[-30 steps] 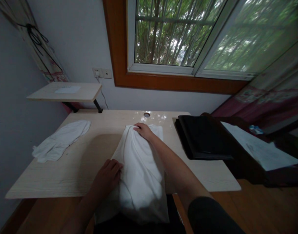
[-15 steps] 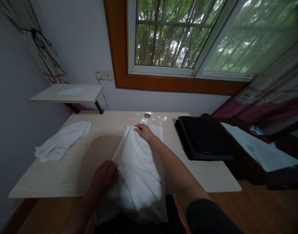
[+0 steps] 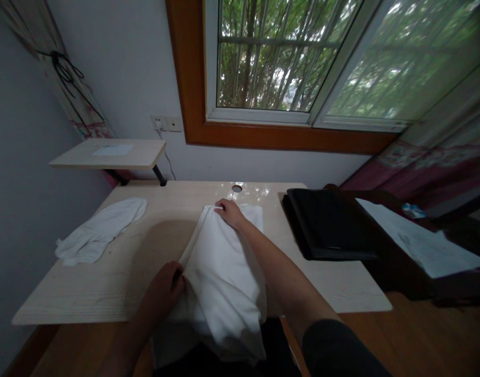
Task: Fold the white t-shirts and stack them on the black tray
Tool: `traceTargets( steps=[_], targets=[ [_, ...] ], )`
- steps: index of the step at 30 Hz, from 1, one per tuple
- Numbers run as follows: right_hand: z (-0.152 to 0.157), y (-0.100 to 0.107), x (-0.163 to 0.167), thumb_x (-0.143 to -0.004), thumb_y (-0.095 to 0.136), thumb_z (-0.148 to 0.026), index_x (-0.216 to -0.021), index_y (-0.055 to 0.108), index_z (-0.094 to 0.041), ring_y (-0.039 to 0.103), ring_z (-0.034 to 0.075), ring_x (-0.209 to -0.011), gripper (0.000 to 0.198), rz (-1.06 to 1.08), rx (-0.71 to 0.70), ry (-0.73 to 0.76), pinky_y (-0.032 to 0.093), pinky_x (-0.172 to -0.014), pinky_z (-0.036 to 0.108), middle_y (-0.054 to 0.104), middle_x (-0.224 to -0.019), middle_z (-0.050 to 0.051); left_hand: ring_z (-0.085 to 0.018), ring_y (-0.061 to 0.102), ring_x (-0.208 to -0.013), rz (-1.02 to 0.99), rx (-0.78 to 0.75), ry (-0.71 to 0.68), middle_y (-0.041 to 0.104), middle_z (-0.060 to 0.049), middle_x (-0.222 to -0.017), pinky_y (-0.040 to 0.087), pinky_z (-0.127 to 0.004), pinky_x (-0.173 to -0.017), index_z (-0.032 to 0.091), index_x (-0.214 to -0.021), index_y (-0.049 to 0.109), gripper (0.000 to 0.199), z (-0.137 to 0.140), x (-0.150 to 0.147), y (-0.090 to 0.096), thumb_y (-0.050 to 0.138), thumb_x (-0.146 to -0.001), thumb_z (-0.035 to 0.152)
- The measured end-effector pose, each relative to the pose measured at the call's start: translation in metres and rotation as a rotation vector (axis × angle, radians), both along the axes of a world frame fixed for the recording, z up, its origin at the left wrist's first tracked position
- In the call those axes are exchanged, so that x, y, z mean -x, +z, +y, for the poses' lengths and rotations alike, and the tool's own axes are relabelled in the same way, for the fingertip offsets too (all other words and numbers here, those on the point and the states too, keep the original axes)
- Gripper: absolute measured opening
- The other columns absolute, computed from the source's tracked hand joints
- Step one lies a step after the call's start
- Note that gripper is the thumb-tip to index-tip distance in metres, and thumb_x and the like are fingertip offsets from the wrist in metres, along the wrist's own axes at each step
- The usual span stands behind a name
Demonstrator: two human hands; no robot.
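A large white cloth (image 3: 220, 272) lies over the middle of the desk and hangs past its front edge toward my lap. It bulges and creases along its length. At the cloth's far end, my right hand (image 3: 229, 212) pinches its top edge between closed fingers. Lower down, my left hand (image 3: 171, 283) grips the cloth's left side, with the fingertips partly hidden in shade. Another white cloth (image 3: 102, 228) lies crumpled at the left of the desk, apart from both hands.
The pale wooden desk (image 3: 330, 285) has a raised shelf (image 3: 133, 152) at its back left. Stacked black folders or flat cases (image 3: 330, 222) lie on the right. Beyond them, a white sheet (image 3: 412, 238) rests on a dark surface. A window stands behind.
My left hand has shifted slightly toward the left and down, drawing the cloth's left side. The lower folds have changed shape, while my right hand stays nearly in place.
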State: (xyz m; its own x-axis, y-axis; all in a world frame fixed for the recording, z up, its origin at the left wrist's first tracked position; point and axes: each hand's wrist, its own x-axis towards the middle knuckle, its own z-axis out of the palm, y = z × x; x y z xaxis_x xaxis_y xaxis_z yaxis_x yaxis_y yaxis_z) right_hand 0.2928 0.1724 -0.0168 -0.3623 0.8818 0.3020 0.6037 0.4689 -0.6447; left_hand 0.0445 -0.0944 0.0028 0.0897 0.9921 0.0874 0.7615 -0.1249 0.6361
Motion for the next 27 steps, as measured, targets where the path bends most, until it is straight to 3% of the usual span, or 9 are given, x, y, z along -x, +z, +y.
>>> traceTargets(
  steps=[4, 10, 15, 22, 27],
  targets=[
    [-0.001, 0.005, 0.002, -0.090, 0.069, -0.021, -0.125, 0.068, -0.028, 0.060, 0.022, -0.104, 0.036, -0.087, -0.045, 0.109, 0.041, -0.098, 0.036, 0.069, -0.113, 0.005, -0.023, 0.065, -0.089, -0.061, 0.101, 0.107, 0.066, -0.006, -0.098, 0.052, -0.039, -0.085, 0.022, -0.107, 0.055, 0.028, 0.001, -0.011, 0.006, 0.056, -0.090, 0.044],
    [0.001, 0.011, 0.007, -0.093, 0.067, -0.024, -0.113, 0.073, -0.027, 0.055, 0.025, -0.113, 0.021, -0.242, -0.067, 0.217, 0.038, -0.103, 0.041, 0.067, -0.117, 0.007, -0.021, 0.067, -0.082, -0.087, 0.157, 0.201, 0.068, -0.003, -0.092, 0.052, -0.036, -0.080, 0.023, -0.112, 0.057, 0.032, 0.008, -0.024, 0.011, 0.060, -0.084, 0.039],
    [0.006, 0.014, 0.009, -0.092, 0.065, -0.023, -0.096, 0.068, -0.020, 0.059, 0.023, -0.107, 0.006, -0.012, 0.001, 0.249, 0.040, -0.101, 0.038, 0.068, -0.106, 0.008, -0.021, 0.067, -0.081, -0.286, 0.115, 0.209, 0.067, -0.002, -0.089, 0.053, -0.034, -0.077, 0.022, -0.108, 0.057, 0.034, 0.012, -0.016, 0.005, 0.062, -0.081, 0.041],
    [0.017, 0.011, 0.014, -0.087, 0.062, -0.034, -0.094, 0.059, -0.022, 0.060, 0.018, -0.088, 0.014, 0.352, 0.154, 0.180, 0.046, -0.085, 0.031, 0.065, -0.090, -0.001, -0.018, 0.064, -0.075, -0.418, 0.151, 0.151, 0.063, 0.000, -0.084, 0.052, -0.032, -0.071, 0.021, -0.114, 0.055, 0.039, 0.026, 0.001, 0.007, 0.064, -0.082, 0.041],
    [0.025, 0.015, 0.025, -0.084, 0.062, -0.032, -0.101, 0.057, -0.023, 0.059, 0.017, -0.088, 0.020, 0.374, 0.157, 0.190, 0.045, -0.086, 0.030, 0.064, -0.092, -0.001, -0.018, 0.061, -0.072, -0.425, 0.236, 0.033, 0.059, 0.002, -0.079, 0.049, -0.029, -0.067, 0.021, -0.116, 0.056, 0.040, 0.037, 0.011, 0.011, 0.065, -0.081, 0.040]
  ],
)
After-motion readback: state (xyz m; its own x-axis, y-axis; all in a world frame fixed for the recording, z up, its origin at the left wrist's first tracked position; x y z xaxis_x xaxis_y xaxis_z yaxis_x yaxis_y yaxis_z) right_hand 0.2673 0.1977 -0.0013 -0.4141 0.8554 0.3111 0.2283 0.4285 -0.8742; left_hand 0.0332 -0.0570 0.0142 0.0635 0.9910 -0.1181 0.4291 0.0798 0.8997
